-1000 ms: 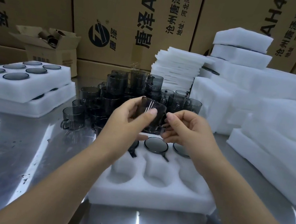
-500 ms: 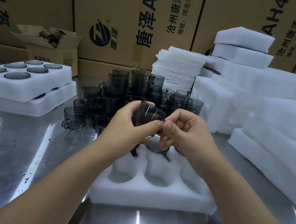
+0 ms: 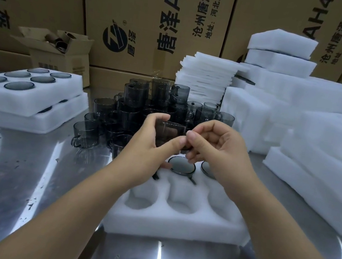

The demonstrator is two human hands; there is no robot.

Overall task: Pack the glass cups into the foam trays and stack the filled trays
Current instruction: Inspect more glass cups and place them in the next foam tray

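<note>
2 hands meet over the foam tray (image 3: 175, 224) that lies on the steel table (image 3: 13, 171). the left hand (image 3: 151, 148) wraps a smoky glass cup (image 3: 170, 135), thumb pressed on its near wall and fingers curled behind it, so the cup hangs tilted above the tray's far row. the right hand (image 3: 219, 157) comes in beside it, fingertips pinched at the cup's right edge, probably on the handle, though that part is hidden; the likely reason is to turn the cup so the handle lines up with a slot in the foam.

in the tray, the far row already holds cups: 1 rim (image 3: 182, 164) shows plainly in the middle, another (image 3: 207, 169) peeks out past the right hand, and the far-left pocket is covered by the left hand. the 3 near pockets (image 3: 178, 202) are bare, so the tray looks about half done and the held cup probably goes into one of them.

beyond the tray stands a crowded pile of loose cups (image 3: 146, 107), kept within reach. to the tray's left, 2 filled trays (image 3: 29, 95) sit stacked, the upper one showing 6 cup rims. to its right and behind it, spare foam blocks (image 3: 318, 152) are heaped against cardboard cartons (image 3: 152, 14).
</note>
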